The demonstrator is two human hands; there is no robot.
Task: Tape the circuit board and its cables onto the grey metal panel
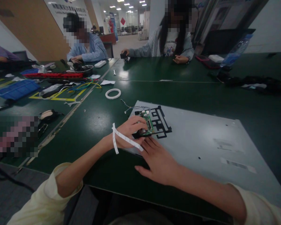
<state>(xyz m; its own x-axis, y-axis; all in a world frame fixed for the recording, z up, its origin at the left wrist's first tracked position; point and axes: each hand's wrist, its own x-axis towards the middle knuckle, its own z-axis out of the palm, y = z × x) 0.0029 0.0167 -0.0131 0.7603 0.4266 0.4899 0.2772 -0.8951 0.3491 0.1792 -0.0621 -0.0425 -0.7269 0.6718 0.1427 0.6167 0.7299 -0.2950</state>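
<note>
My left hand [127, 131] grips a green circuit board [150, 122] by its left side, fingers curled over the top. The board sits on a black plastic frame [161, 123] with open cutouts, which is over the left end of a large grey metal panel [201, 137]. A thin cable [131, 108] trails off behind the board. White tape strips [126, 139] cling to the back of my left hand and wrist. My right hand [161, 162] is open, palm down with the thumb apart; its fingertips reach the near side of the frame and are partly hidden there.
A white tape roll [113, 93] lies on the green table [100, 122] beyond my hands. To the left are a blue tray [17, 90], coloured wires [84, 87] and a wrench [72, 103]. Two people sit across the table. A plastic bottle [236, 51] stands tilted at the far right.
</note>
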